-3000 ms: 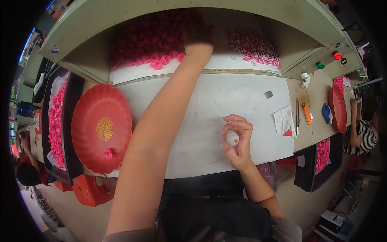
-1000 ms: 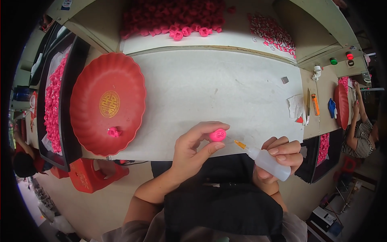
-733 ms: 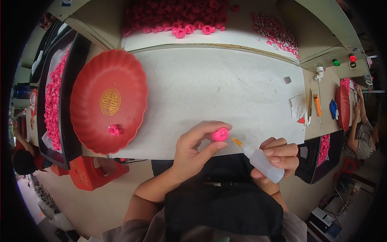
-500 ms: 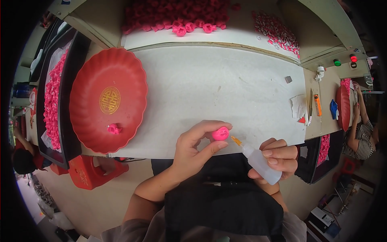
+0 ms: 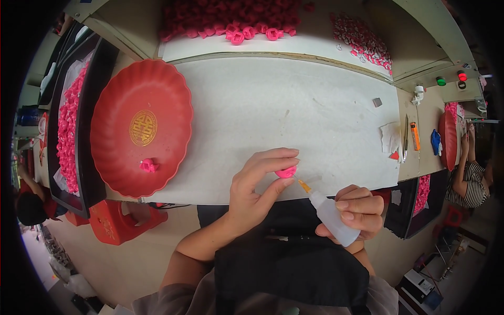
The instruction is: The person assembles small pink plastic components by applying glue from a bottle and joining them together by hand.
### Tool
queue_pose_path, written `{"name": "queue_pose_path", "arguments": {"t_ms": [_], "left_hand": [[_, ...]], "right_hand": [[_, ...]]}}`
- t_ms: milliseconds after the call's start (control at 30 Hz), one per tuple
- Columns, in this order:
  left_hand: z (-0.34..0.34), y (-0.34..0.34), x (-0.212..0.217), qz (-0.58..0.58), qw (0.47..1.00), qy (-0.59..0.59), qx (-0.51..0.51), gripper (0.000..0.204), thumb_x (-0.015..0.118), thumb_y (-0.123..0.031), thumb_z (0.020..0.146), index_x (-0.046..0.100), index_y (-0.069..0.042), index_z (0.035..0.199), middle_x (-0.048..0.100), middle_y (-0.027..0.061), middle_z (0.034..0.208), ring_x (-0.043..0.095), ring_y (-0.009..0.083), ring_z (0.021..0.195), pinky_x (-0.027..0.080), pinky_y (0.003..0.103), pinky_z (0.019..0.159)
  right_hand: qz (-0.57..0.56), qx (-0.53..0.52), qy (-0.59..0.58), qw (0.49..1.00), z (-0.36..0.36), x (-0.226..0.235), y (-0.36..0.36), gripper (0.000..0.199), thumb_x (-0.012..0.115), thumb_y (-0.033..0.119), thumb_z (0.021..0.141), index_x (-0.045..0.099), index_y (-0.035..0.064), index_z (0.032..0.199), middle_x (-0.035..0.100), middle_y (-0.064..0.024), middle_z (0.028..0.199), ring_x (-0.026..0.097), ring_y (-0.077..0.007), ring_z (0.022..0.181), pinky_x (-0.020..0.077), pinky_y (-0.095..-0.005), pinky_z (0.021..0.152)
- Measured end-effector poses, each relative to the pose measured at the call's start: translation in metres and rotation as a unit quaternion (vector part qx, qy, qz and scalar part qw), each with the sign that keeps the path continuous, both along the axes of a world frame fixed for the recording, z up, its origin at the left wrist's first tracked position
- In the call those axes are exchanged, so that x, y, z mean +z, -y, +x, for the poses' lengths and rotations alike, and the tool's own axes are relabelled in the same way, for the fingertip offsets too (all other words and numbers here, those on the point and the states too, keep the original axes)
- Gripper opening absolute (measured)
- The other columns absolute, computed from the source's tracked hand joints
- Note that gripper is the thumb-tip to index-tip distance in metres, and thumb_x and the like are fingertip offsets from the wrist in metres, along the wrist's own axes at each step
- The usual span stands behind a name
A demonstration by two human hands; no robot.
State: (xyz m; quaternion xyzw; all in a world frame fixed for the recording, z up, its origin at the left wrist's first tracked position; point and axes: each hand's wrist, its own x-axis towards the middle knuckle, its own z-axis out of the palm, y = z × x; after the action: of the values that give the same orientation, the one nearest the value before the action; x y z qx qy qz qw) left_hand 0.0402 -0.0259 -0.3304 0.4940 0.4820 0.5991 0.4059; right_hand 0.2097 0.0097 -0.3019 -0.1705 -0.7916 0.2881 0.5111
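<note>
1. The left hand (image 5: 252, 194) pinches one pink piece (image 5: 286, 171) between thumb and forefinger, fingers closed on it, just above the near edge of the table (image 5: 294, 115).
2. The right hand (image 5: 359, 210) is wrapped shut around a small white squeeze bottle (image 5: 331, 215); its orange nozzle (image 5: 303, 185) points at the underside of the piece, touching or nearly so.
3. By the look of it, this piece is mid-treatment and not yet laid down.
4. Done so far, as I judge: one pink piece (image 5: 148, 166) lies in the red dish (image 5: 139, 94), the only one there.
5. Left: a heap of pink pieces (image 5: 231, 21) at the far side of the table, too many to count, and a smaller heap of paler bits (image 5: 362, 39) to its right.
6. Counts: one dish on the table, one bottle, one piece in hand, one in the dish, two heaps.
7. A tray of pink pieces (image 5: 65, 131) stands left of the dish.
</note>
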Motion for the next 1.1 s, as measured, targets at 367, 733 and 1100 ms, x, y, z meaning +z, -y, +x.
{"name": "queue_pose_path", "arguments": {"t_ms": [367, 733, 1100], "left_hand": [[0.000, 0.001, 0.000, -0.015, 0.997, 0.048, -0.060, 0.027, 0.057, 0.008, 0.072, 0.054, 0.000, 0.098, 0.053, 0.0149, 0.107, 0.050, 0.0208, 0.101, 0.039, 0.029, 0.086], [-0.001, 0.000, -0.001, -0.028, 0.998, 0.020, -0.057, 0.028, 0.056, 0.008, 0.072, 0.054, 0.001, 0.099, 0.054, 0.0142, 0.106, 0.050, 0.0200, 0.100, 0.039, 0.029, 0.086], [-0.023, -0.007, 0.000, -0.080, 0.985, 0.154, -0.012, 0.026, 0.056, 0.003, 0.076, 0.052, 0.002, 0.101, 0.054, 0.0119, 0.107, 0.052, 0.0154, 0.094, 0.042, 0.027, 0.080]], "right_hand": [[-0.012, 0.002, -0.008, 1.000, 0.001, 0.000, 0.000, 0.045, 0.075, 0.023, 0.064, 0.043, 0.0084, 0.092, 0.045, -0.0060, 0.085, 0.044, -0.0133, 0.058, 0.0400, -0.0224, 0.048], [-0.050, 0.011, -0.037, 0.998, 0.000, -0.003, 0.004, 0.048, 0.081, 0.009, 0.052, 0.049, 0.0073, 0.088, 0.051, -0.0078, 0.087, 0.053, -0.0191, 0.064, 0.0452, -0.0284, 0.051], [-0.171, -0.057, -0.098, 0.979, 0.032, -0.010, -0.079, 0.037, 0.062, -0.010, 0.062, 0.044, -0.0010, 0.094, 0.047, -0.0134, 0.092, 0.054, -0.0212, 0.080, 0.0502, -0.0293, 0.067]]}}
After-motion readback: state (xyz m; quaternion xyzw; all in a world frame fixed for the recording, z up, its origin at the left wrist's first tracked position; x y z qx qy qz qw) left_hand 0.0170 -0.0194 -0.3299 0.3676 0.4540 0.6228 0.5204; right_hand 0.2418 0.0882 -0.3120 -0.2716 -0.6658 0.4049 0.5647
